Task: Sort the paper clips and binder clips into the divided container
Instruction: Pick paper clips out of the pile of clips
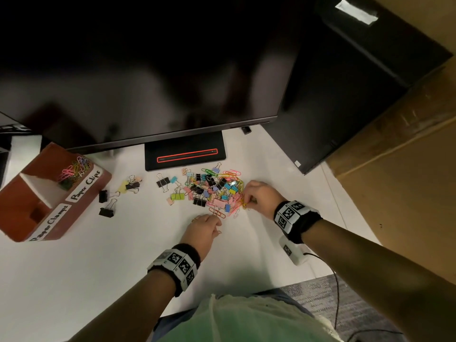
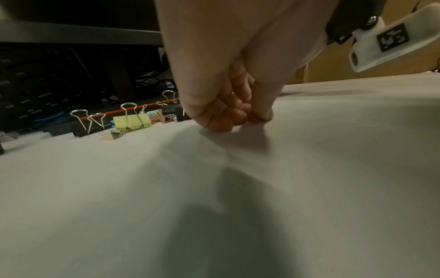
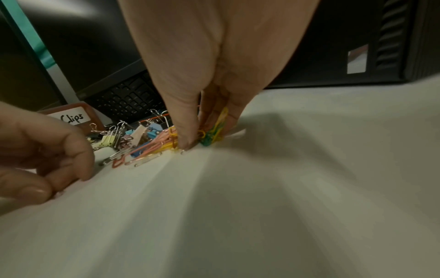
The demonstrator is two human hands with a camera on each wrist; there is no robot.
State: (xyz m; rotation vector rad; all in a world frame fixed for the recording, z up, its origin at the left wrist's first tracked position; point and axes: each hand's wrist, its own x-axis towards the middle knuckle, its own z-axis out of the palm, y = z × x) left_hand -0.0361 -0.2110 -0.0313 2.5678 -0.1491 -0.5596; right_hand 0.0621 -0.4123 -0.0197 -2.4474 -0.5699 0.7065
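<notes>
A mixed pile of coloured paper clips and binder clips lies on the white table. My right hand is at the pile's right edge, its fingers pinching a bunch of yellow and green paper clips. At the pile's near edge my left hand has its fingers curled down on the table, pinching a small paper clip. The brown divided container stands at far left, labelled "Paper Clips" and "Paper Clamps". Several paper clips lie in its far compartment.
A few black binder clips lie loose between the container and the pile. A monitor on its black stand is behind the pile, with a black computer tower and a cardboard box to the right. A white device with a cable lies under my right wrist.
</notes>
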